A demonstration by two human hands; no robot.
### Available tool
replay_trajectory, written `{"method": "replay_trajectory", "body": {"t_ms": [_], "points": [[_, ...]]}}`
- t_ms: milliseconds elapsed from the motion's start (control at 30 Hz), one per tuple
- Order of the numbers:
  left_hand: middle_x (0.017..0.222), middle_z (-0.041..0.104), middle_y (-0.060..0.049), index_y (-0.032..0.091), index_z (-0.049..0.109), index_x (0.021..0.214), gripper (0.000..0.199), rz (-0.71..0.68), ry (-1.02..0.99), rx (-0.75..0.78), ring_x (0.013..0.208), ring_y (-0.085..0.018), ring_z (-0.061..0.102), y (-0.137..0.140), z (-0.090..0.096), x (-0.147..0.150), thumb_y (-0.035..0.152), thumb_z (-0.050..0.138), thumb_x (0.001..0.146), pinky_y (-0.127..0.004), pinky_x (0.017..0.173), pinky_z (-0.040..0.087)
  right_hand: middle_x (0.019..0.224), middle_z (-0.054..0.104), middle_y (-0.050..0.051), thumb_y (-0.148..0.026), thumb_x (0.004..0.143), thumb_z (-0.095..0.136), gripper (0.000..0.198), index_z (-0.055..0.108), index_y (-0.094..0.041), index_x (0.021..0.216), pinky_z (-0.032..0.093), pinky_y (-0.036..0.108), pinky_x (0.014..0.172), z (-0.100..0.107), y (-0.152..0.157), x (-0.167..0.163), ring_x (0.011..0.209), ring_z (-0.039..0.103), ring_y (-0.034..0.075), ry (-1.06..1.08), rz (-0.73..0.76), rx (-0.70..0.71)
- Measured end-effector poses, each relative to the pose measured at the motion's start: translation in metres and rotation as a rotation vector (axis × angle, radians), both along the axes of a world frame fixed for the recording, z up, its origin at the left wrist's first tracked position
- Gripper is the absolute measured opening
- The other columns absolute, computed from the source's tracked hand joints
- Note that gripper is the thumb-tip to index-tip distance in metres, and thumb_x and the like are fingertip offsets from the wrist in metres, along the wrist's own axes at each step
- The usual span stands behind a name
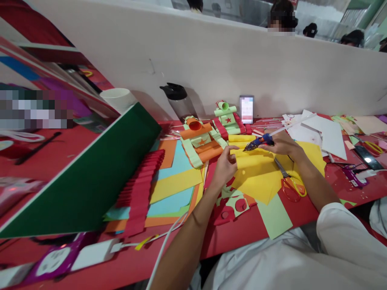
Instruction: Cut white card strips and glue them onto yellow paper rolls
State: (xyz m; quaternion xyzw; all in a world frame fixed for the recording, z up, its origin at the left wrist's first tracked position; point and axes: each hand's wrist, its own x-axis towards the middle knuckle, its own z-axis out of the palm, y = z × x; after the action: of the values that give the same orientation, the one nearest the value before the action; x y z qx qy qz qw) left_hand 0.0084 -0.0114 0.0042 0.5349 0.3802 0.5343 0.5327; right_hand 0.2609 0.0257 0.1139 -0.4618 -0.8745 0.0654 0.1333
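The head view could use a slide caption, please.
Right hand holds a glue gun over yellow paper, left hand nearby.

Red tabletop (226,235) against a white partition (211,60), green panel (90,173) to the left.

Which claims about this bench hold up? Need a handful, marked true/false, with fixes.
1. The right hand holds a glue gun. True.
2. The scissors lie with their blades over a large yellow sheet. True.
3. A phone stands upright by the white partition. True.
4. The glue gun's nozzle points at the phone. False: it points toward the left hand.
5. The phone is nearer the person than the scissors. False: it is farther away.
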Motion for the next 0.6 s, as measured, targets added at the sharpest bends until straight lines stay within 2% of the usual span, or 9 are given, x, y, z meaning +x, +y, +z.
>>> {"method": "replay_trajectory", "body": {"t_ms": [100,333,467,600], "points": [[0.072,0.070,0.006,0.026,0.055,0.111,0.055,-0.046,-0.044,-0.013,0.069,-0.018,0.073,0.003,-0.001,-0.001,0.023,0.085,0.065,-0.024,0.063,0.054,0.070,0.061,0.003,-0.058,0.098,0.061,0.044,0.069,-0.020,0.077,0.028,0.032,0.067,0.003,0.001,0.007,0.064,0.047,0.017,-0.009,-0.025,0.003],[0.069,0.066,0.008,0.025,0.054,0.111,0.057,-0.023,-0.068,-0.004,0.068,-0.017,0.072,0.006,-0.001,-0.005,0.024,0.087,0.065,-0.023,0.062,0.054,0.070,0.066,0.004,-0.051,0.095,0.065,0.035,0.080,-0.020,0.091,0.031,0.031,0.067,0.016,0.004,0.026,0.068,0.053,0.018,0.025,-0.034,0.031],[0.070,0.066,0.008,0.025,0.054,0.112,0.057,-0.026,-0.057,-0.012,0.068,-0.016,0.072,0.006,0.001,-0.007,0.022,0.086,0.065,-0.024,0.064,0.055,0.070,0.066,0.003,-0.051,0.096,0.063,0.035,0.079,-0.020,0.090,0.033,0.032,0.067,0.020,0.004,0.033,0.067,0.053,0.018,0.073,-0.013,-0.025],[0.072,0.069,0.006,0.025,0.052,0.113,0.057,-0.049,-0.074,-0.011,0.072,-0.019,0.074,0.007,0.000,-0.006,0.021,0.085,0.065,-0.026,0.065,0.056,0.073,0.064,0.002,-0.056,0.097,0.061,0.039,0.075,-0.021,0.087,0.034,0.032,0.068,0.014,0.002,0.026,0.068,0.051,0.017,0.139,0.018,-0.074]]}}
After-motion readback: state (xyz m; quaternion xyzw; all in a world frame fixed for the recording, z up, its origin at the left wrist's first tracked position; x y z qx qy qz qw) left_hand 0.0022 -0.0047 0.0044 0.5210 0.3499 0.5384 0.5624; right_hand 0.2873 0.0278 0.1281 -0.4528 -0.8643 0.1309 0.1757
